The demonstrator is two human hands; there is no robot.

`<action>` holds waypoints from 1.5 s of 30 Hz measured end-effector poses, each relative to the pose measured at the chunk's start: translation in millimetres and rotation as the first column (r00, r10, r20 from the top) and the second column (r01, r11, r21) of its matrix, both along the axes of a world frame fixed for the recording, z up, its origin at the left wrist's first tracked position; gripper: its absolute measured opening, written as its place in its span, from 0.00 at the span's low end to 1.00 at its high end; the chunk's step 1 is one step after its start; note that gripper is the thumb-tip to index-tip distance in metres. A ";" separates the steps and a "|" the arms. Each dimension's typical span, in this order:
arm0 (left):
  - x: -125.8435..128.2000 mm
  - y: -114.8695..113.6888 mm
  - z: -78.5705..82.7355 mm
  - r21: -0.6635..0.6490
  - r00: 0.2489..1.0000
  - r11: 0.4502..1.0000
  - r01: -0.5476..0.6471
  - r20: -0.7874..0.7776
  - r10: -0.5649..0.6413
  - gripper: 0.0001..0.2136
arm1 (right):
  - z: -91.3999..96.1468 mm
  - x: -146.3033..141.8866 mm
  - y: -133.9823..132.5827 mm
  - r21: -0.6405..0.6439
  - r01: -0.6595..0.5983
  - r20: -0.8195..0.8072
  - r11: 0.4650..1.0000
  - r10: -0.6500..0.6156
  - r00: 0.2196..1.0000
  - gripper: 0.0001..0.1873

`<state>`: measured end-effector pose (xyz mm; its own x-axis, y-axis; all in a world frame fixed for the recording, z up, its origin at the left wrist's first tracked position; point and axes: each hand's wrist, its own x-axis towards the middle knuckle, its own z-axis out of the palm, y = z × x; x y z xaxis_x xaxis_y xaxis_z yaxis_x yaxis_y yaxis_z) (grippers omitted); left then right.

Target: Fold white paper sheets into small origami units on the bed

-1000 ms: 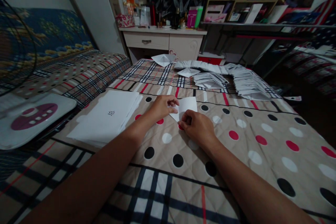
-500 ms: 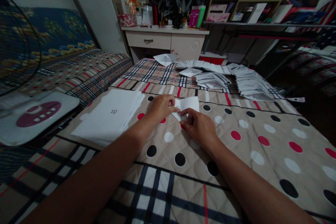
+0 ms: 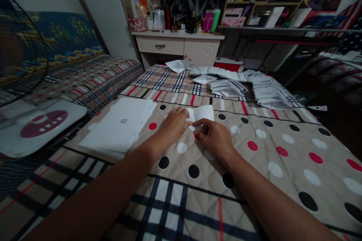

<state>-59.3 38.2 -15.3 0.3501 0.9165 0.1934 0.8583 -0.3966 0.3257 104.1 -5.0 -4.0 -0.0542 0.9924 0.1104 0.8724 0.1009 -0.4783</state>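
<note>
A small white sheet of paper (image 3: 204, 112), partly folded, lies on the bedspread between my two hands. My left hand (image 3: 177, 120) closes on its left side, with thumb and fingers at the fold. Bent over its near corner, my right hand (image 3: 213, 133) pinches the edge between thumb and forefinger. My fingers hide much of the near part of the paper. Left of my hands lies a stack of white paper (image 3: 120, 124) with a small dark mark on its top sheet.
Folded papers stand in a long row (image 3: 270, 88) at the far side, beside a smaller pile (image 3: 227, 86). Two loose folded pieces, one a pointed paper (image 3: 178, 65), lie near them. A fan base (image 3: 45, 124) is at the left; a white dresser (image 3: 161, 45) stands beyond the bed.
My left hand has shifted slightly toward me and its fingers have moved down along the paper's fold. My right hand stays nearly in place, still pinching the near edge.
</note>
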 end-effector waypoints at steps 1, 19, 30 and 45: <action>-0.8 -0.7 -1.0 -0.001 1.000 1.000 0.004 0.006 -0.004 0.07 | -0.3 0.2 0.3 0.000 -0.001 0.000 1.000 0.001 1.000 0.11; 9.2 12.9 2.4 0.037 0.980 0.980 -0.197 -0.015 0.197 0.09 | 1.8 -0.2 0.0 -0.034 0.002 -0.002 0.999 -0.002 1.000 0.13; 5.9 -2.3 2.6 0.019 0.993 0.998 -0.061 -0.103 0.063 0.26 | -15.2 26.5 19.6 0.019 0.026 -0.584 0.999 -0.010 0.811 0.12; -3.8 -11.5 -7.6 0.043 0.998 0.997 -0.067 -0.012 0.068 0.28 | -14.1 65.6 34.4 0.287 -0.271 -0.394 0.919 0.371 0.841 0.22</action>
<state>-63.1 26.7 -22.9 0.2906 0.9291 0.2288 0.8877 -0.3510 0.2978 169.7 29.4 -18.2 -0.2627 0.8767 0.4029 0.4822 0.4810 -0.7322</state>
